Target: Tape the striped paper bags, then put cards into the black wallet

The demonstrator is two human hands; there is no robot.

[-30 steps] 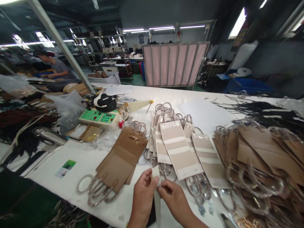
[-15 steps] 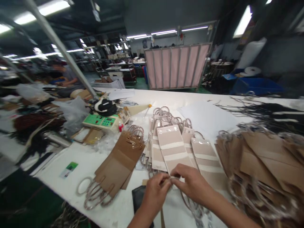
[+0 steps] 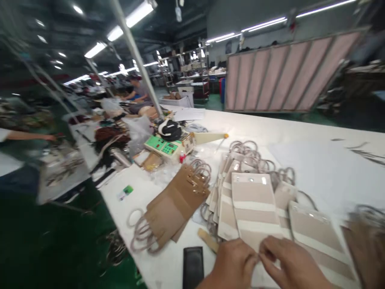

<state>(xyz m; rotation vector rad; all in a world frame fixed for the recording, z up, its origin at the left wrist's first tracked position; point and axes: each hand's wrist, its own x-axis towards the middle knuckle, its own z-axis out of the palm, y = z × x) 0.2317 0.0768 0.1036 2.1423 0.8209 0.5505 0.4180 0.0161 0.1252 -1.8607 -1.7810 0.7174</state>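
My left hand and my right hand meet at the bottom of the head view, fingertips pinched close together. Whatever is between them is too small and blurred to name. They are over the lower end of a beige-and-cream striped bag panel, which lies on a pile of similar panels with looped handles. Another striped panel rests to the right of it. Left of my left hand are a black flat case and a tan strip.
Brown bag panels with looped handles lie on the white table. Behind them stands a machine with a green control panel. More brown pieces are at the right edge. A person sits far back; another person's arm shows at left.
My view has swung left, so the table and its contents appear further right. Both hands stay pinched together, now lower in view. Another person's arm has come into sight at left.
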